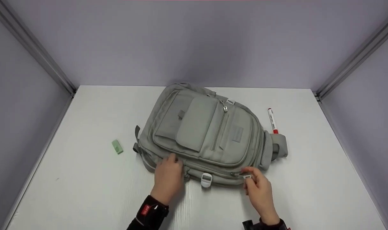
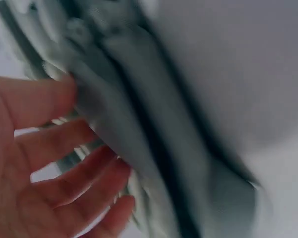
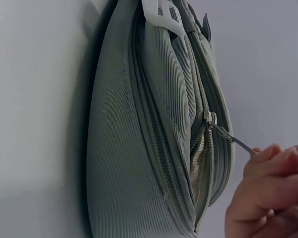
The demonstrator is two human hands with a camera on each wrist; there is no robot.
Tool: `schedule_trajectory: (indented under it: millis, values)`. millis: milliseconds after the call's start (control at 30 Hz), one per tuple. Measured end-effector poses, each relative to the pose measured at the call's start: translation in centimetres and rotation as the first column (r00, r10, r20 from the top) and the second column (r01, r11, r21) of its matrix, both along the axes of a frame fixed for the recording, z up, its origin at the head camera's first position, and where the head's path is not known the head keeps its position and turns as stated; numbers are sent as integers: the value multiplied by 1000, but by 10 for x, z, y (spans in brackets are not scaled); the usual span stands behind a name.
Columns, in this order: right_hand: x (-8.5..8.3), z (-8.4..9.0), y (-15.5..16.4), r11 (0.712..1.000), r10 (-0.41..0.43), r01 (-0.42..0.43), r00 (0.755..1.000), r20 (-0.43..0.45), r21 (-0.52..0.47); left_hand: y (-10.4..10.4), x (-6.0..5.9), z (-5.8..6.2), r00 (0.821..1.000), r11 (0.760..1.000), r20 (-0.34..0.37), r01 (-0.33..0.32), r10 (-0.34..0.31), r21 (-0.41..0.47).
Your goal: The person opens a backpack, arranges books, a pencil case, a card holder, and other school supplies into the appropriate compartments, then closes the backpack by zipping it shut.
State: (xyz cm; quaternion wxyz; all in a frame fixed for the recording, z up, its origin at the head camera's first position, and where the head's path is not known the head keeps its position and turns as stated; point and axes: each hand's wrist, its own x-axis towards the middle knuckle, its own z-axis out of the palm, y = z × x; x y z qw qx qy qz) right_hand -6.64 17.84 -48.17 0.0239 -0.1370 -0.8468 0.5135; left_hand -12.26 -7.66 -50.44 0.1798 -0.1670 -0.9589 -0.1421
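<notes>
A grey-green backpack (image 1: 194,124) lies on its back, its top toward the right. My left hand (image 1: 169,175) is at its near side, thumb and loosely bent fingers touching the fabric in the left wrist view. With thumb and fingertips, my right hand (image 1: 259,190) pinches a zipper pull (image 3: 243,145) near the bag's top right. The cord of the pull is drawn taut from the metal slider (image 3: 210,119). Below that slider, in the right wrist view, the zipper's teeth stand apart and beige lining (image 3: 199,168) shows.
A small green block (image 1: 117,147) lies left of the bag on the white table (image 1: 95,191). A white marker with red ends (image 1: 272,120) is at the right, beside the strap loop (image 1: 279,145). A white buckle (image 1: 206,180) hangs at the bag's near side. Grey walls enclose the table.
</notes>
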Motion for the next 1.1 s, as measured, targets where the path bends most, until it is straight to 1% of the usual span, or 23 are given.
schedule_trajectory:
  millis: [67,133,167,233,300,333,400,467,500,633,733,800,900,1100]
  values:
    - [-1,1,-1,1000,-5,5,1000,19,-11,19,8,4,994,997,-97,59,-54,51]
    - [-3,1,-3,1000,-14,15,999,28,-24,42,16,5,978,988,-167,138,-124,75]
    - [-4,2,-4,999,-17,18,999,29,-27,53,19,5,970,983,-182,173,-159,67]
    - [-5,1,-7,999,-18,19,999,27,-45,75,23,2,959,976,-189,216,-209,15]
    - [-5,1,-10,998,-14,15,1000,21,-53,91,24,-3,957,974,-179,219,-227,-65]
    - [-4,1,-11,999,-8,9,1000,17,-53,97,24,-5,958,973,-180,208,-224,-104]
    - [-4,1,-12,999,-7,7,1000,10,-47,106,22,-10,960,972,-196,167,-198,-164]
    - [-4,1,-12,999,-16,16,1000,0,-33,111,20,-12,963,973,-208,132,-172,-191]
    - [-4,2,-11,999,-24,24,1000,-7,-23,113,18,-13,962,973,-216,125,-166,-193]
    - [-6,3,-3,997,-74,74,997,-31,-8,111,16,-13,961,970,-204,151,-190,-191]
    - [-6,4,6,994,-104,103,994,-44,-22,103,15,-13,956,966,-189,191,-223,-174]
    - [-6,4,11,992,-125,123,991,-46,-31,96,14,-14,950,963,-189,221,-248,-153]
    - [-6,3,16,988,-151,149,987,-61,-39,80,11,-17,932,950,-196,282,-304,-130]
    - [-7,0,20,985,-170,166,978,-118,-44,42,6,-20,888,914,-221,382,-404,-137]
